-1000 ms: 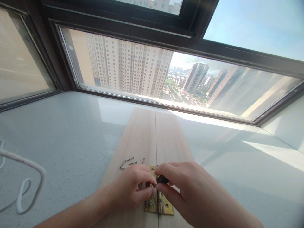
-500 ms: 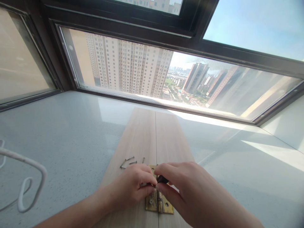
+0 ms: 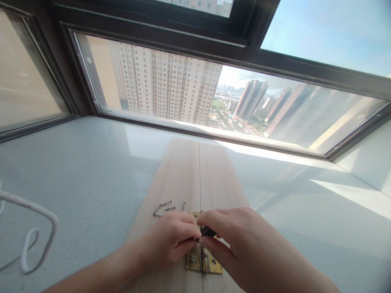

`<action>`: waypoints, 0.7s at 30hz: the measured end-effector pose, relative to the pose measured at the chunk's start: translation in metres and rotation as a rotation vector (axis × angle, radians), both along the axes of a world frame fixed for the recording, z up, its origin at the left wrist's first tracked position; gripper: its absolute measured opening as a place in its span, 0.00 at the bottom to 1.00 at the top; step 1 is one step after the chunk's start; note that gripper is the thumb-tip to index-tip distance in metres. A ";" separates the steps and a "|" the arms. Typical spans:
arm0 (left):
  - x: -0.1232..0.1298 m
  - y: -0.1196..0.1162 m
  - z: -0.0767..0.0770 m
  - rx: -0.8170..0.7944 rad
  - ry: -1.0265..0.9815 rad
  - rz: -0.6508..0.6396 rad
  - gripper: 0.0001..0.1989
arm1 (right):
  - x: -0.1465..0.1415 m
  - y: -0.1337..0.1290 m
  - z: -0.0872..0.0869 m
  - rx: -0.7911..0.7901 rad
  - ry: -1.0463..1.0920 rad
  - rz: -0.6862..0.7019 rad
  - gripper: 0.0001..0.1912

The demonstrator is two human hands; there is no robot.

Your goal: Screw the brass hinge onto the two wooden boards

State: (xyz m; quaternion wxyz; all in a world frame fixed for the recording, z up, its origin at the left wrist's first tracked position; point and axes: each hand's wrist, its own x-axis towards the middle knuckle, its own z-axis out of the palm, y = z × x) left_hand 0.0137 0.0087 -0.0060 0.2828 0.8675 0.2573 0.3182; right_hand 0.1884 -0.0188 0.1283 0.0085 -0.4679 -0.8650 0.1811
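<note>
A brass hinge (image 3: 193, 265) lies across the seam between two pale wooden boards, partly covered by my hands. One cross-head screw (image 3: 193, 258) sits in its lower left leaf, while a hole in the lower right leaf is bare. My right hand (image 3: 235, 240) is closed around the dark handle of a screwdriver (image 3: 209, 232), whose tip is hidden. Close against it, my left hand (image 3: 175, 236) is pinched over the hinge; what lies between thumb and forefinger cannot be made out. Several loose screws (image 3: 170, 208) rest on the left board (image 3: 180, 171), just beyond my left hand.
The boards lie on a speckled white sill (image 3: 91, 171) that runs to a dark window frame (image 3: 214, 138). Bent white metal wire (image 3: 53, 228) stands at the left edge. Sunlight falls across the right side, near a white wall (image 3: 366, 150).
The view has shifted very slightly. Both hands keep their places over the hinge, with hardly any visible movement of the fingers.
</note>
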 end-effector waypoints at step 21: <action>0.000 -0.001 -0.001 -0.015 0.009 0.018 0.09 | 0.000 -0.001 -0.004 0.021 0.013 0.000 0.09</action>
